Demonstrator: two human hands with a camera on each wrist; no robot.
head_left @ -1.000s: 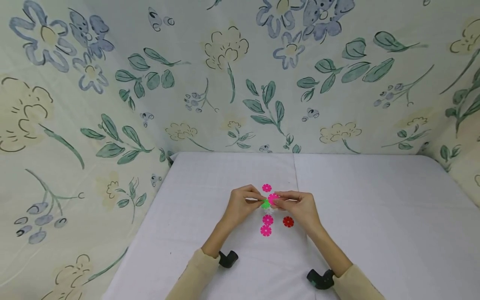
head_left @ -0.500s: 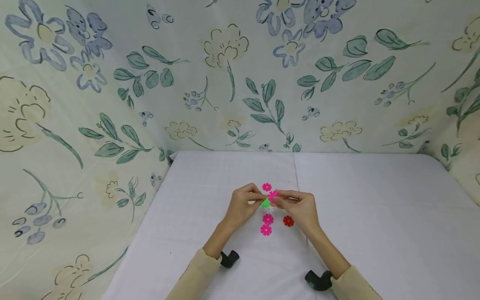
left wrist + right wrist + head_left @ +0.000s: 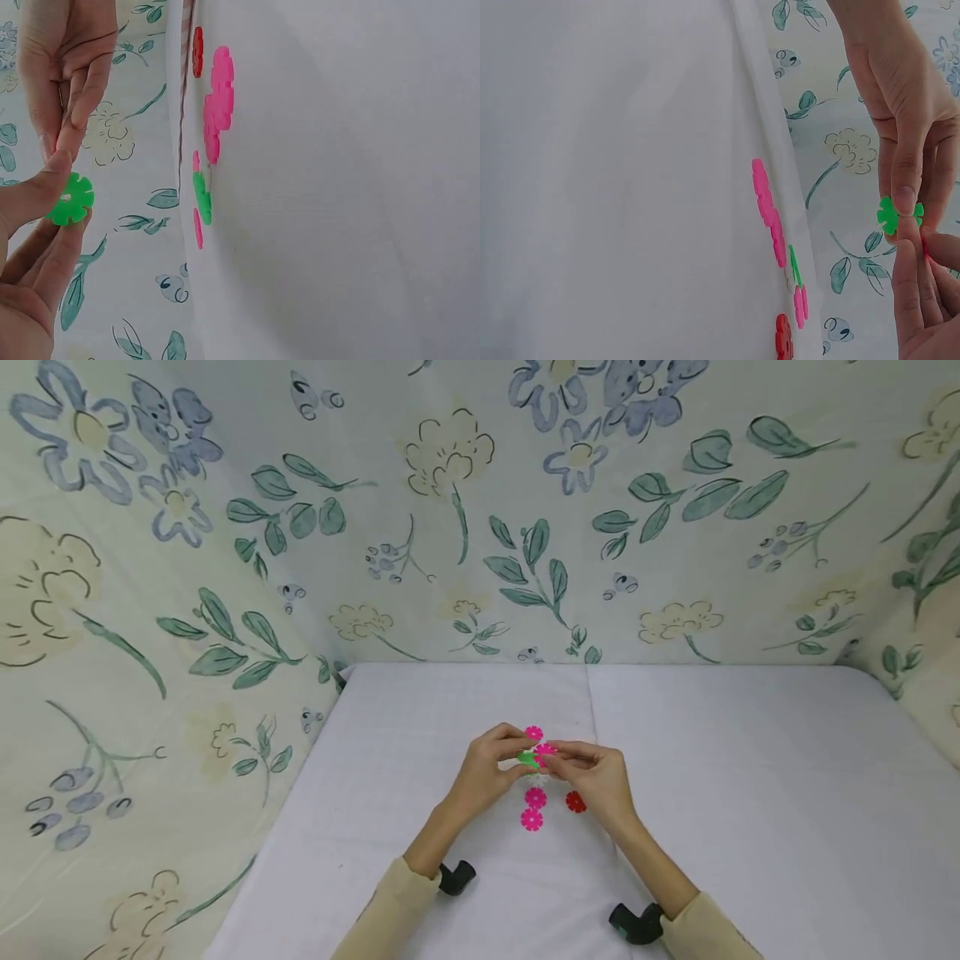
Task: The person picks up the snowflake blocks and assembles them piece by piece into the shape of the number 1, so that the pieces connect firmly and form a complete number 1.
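Since half a second ago, the left hand (image 3: 480,772) has spread its thumb and fingers wider, so the green disc (image 3: 527,758) shows between them. Its fingers now cover part of the far pink disc (image 3: 533,732). The right hand (image 3: 600,777) has hardly moved.

The left hand grips the green disc by its edges, with the thumb on one side and fingers on the other. The right hand pinches a pink disc (image 3: 543,755) in its fingertips. These two discs are up off the tabletop (image 3: 750,793), right beside each other. I cannot tell if they touch.

Under the hands, a pale disc (image 3: 538,782) lies partly hidden. Nearer the person, two pink discs (image 3: 534,798) lie touching, one in front of the other. A red disc (image 3: 575,802) sits to their right, apart from them. The left wrist view shows another green disc (image 3: 203,199) on the tabletop.

Each wrist has a black piece (image 3: 458,878) by its cream sleeve (image 3: 390,910). Behind it all hangs a flowery cloth (image 3: 300,585).
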